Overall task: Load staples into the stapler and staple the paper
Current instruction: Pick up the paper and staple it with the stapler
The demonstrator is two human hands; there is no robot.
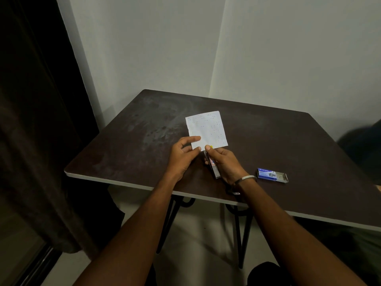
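A small white paper (208, 129) with many staple marks is held above the dark table (127, 145). My left hand (182, 154) pinches its lower left corner between thumb and fingers. My right hand (223, 164) grips a small metal stapler (214, 168), whose front end meets the paper's bottom edge under my thumb. Most of the stapler is hidden by my fingers. A blue staple box (271, 175), slid partly open, lies on the table to the right of my right wrist.
The table stands in a corner, with white walls behind and a dark curtain (41, 120) at the left. A dark object (365, 149) sits at the right edge of view. Black metal table legs (243, 234) show below the near edge.
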